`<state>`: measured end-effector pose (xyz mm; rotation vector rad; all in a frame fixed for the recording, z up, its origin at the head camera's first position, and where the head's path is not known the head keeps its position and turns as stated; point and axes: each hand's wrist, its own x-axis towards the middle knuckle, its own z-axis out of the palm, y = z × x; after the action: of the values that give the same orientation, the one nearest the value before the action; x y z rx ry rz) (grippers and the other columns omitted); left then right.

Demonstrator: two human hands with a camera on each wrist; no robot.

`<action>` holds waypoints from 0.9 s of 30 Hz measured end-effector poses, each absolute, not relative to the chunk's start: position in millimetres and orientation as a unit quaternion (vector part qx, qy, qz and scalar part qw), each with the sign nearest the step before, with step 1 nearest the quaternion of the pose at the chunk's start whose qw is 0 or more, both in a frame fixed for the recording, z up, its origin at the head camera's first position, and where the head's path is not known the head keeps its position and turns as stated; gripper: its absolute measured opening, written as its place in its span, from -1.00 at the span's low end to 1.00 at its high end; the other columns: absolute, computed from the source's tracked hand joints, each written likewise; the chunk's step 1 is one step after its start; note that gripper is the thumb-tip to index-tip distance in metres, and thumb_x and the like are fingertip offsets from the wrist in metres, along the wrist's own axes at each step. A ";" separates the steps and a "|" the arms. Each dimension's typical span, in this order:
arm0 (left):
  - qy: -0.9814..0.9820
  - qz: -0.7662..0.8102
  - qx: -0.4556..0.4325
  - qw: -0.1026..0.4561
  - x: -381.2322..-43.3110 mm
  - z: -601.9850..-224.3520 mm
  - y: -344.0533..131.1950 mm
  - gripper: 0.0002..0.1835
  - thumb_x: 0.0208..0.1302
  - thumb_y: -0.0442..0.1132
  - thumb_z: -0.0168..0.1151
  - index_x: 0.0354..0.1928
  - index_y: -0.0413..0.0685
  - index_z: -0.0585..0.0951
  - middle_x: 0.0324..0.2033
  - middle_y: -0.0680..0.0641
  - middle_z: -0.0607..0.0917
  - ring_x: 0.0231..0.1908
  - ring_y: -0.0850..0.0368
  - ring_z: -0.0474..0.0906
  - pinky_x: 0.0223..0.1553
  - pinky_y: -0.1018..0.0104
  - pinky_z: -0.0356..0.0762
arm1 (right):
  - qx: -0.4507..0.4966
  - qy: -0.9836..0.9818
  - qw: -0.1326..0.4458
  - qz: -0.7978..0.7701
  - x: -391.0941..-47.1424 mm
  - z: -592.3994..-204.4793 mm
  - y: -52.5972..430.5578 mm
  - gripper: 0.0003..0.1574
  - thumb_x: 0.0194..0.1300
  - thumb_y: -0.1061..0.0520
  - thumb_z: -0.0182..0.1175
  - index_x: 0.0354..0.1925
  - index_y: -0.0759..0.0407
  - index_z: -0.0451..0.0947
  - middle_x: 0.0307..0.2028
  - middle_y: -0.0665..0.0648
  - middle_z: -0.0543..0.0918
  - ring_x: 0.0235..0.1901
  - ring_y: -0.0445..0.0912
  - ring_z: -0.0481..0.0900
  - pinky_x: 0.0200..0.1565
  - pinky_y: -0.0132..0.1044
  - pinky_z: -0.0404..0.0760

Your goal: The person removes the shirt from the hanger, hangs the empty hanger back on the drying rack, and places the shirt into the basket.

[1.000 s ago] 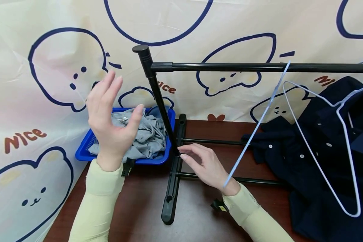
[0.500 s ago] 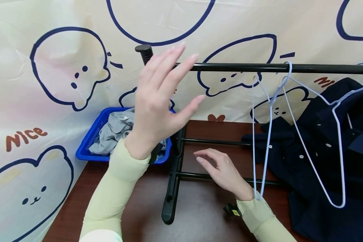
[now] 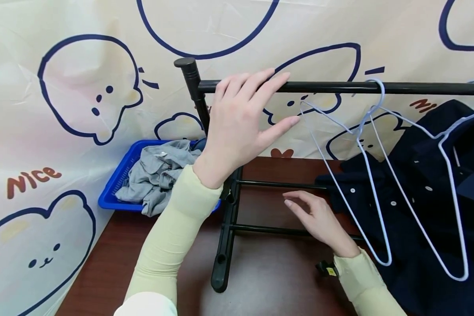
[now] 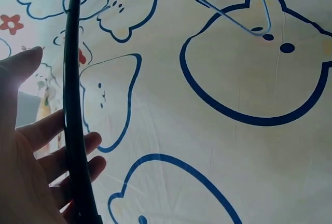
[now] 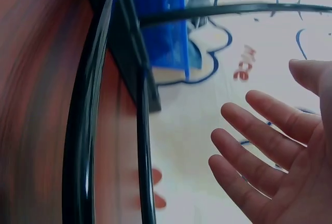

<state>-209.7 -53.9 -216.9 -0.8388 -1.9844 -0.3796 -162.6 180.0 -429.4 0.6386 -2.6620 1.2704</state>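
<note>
My left hand (image 3: 242, 116) is at the left part of the black rail (image 3: 324, 87) of a clothes rack. Its fingers reach over the rail, while the thumb stands apart, pointing right. In the left wrist view the fingertips pass behind the rail (image 4: 72, 89); firm contact cannot be told. Low over the rack's base bars hovers my right hand (image 3: 320, 219), fingers loosely bent and holding nothing. To its right hangs a bare light-blue hanger (image 3: 369, 169). A second hanger (image 3: 454, 188) hangs farther right, in front of a dark navy buttoned garment (image 3: 414, 219).
A blue basket (image 3: 112, 184) with crumpled grey-blue clothing (image 3: 154, 171) stands at the back left, partly behind my left arm. The rack's black foot (image 3: 221, 267) lies on the brown table (image 3: 268, 281). A printed backdrop (image 3: 79, 87) rises behind.
My left hand has moved right, from in front of the basket to the rail. My right hand has shifted right, away from the rack's foot. The nearer hanger has turned and swung.
</note>
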 end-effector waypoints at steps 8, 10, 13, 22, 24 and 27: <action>-0.797 -0.173 -0.335 0.471 -213.0 -218.9 -51.8 -0.33 0.38 0.29 0.16 0.33 0.00 0.59 0.21 -0.10 0.62 0.18 -0.02 0.45 0.33 0.13 0.11 | 0.156 -0.904 0.083 0.390 -169.7 -431.9 218.4 -0.56 0.51 -0.16 0.17 0.16 0.03 0.66 0.07 0.04 0.70 0.06 -0.01 0.61 0.02 0.04 0.52; -0.795 -0.176 -0.333 0.475 -213.8 -219.3 -51.1 -0.34 0.38 0.29 0.17 0.32 0.01 0.60 0.20 -0.09 0.63 0.18 -0.01 0.46 0.33 0.13 0.12 | 0.146 -0.908 0.085 0.383 -170.1 -433.0 227.6 -0.56 0.52 -0.16 0.16 0.17 0.04 0.65 0.05 0.06 0.70 0.00 0.00 0.64 -0.03 0.04 0.54; -0.792 -0.180 -0.333 0.479 -215.2 -219.8 -49.8 -0.35 0.38 0.28 0.18 0.31 0.01 0.61 0.17 -0.09 0.64 0.17 0.00 0.46 0.32 0.13 0.12 | 0.128 -0.914 0.088 0.374 -168.9 -433.5 241.1 -0.54 0.53 -0.15 0.15 0.20 0.05 0.63 0.04 0.11 0.70 -0.06 0.05 0.66 -0.10 0.06 0.56; -0.778 -0.186 -0.332 0.500 -218.1 -222.2 -47.4 -0.40 0.40 0.27 0.18 0.26 0.02 0.65 0.11 -0.06 0.68 0.13 0.01 0.49 0.29 0.14 0.16 | 0.068 -0.923 0.085 0.369 -159.7 -427.1 282.5 -0.41 0.55 -0.21 0.07 0.31 0.08 0.54 0.15 0.17 0.64 0.08 0.12 0.59 -0.05 -0.35 0.44; -0.774 -0.189 -0.329 0.507 -219.0 -223.0 -47.0 -0.41 0.40 0.26 0.19 0.24 0.03 0.66 0.09 -0.05 0.69 0.11 0.01 0.50 0.28 0.14 0.18 | 0.053 -0.925 0.099 0.363 -158.2 -425.9 292.0 -0.42 0.54 -0.21 0.09 0.30 0.08 0.55 0.13 0.17 0.65 0.05 0.05 0.58 -0.09 -0.45 0.40; -0.767 -0.194 -0.325 0.518 -220.6 -224.2 -45.7 -0.43 0.39 0.25 0.21 0.21 0.03 0.69 0.06 -0.04 0.70 0.08 0.01 0.51 0.27 0.14 0.19 | 0.025 -0.924 0.123 0.360 -156.0 -424.7 307.0 -0.43 0.52 -0.20 0.13 0.28 0.09 0.57 0.10 0.20 0.67 -0.01 -0.24 0.56 -0.13 -0.55 0.37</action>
<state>-220.6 -45.7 -224.2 -0.7785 -1.8398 -0.4665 -156.0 307.0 -424.7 0.0722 -2.6963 1.0502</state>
